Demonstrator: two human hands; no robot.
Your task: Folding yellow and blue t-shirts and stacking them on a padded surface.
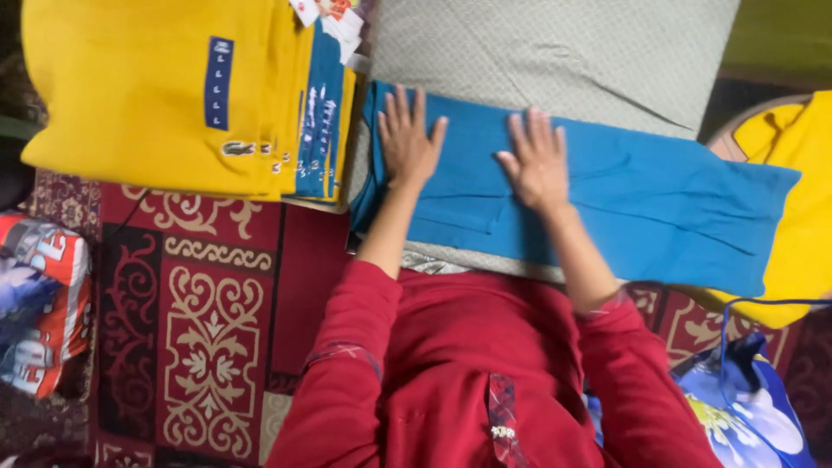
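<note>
On the grey patterned cushion [555, 52] in front of you lies the long teal cotton garment [659, 204], already folded into a narrow band running left to right, and both of your hands rest flat on it: your left hand [407, 139] near its left end and your right hand [537, 165] near its middle, fingers spread, palms down, pinching nothing. Judging by that, the lengthwise fold looks done while the crosswise fold is still to come, since the band reaches right to the loose yellow fabric [802, 199]. To your left, the stack of folded yellow and teal shirts [191, 95] shows finished pieces.
</note>
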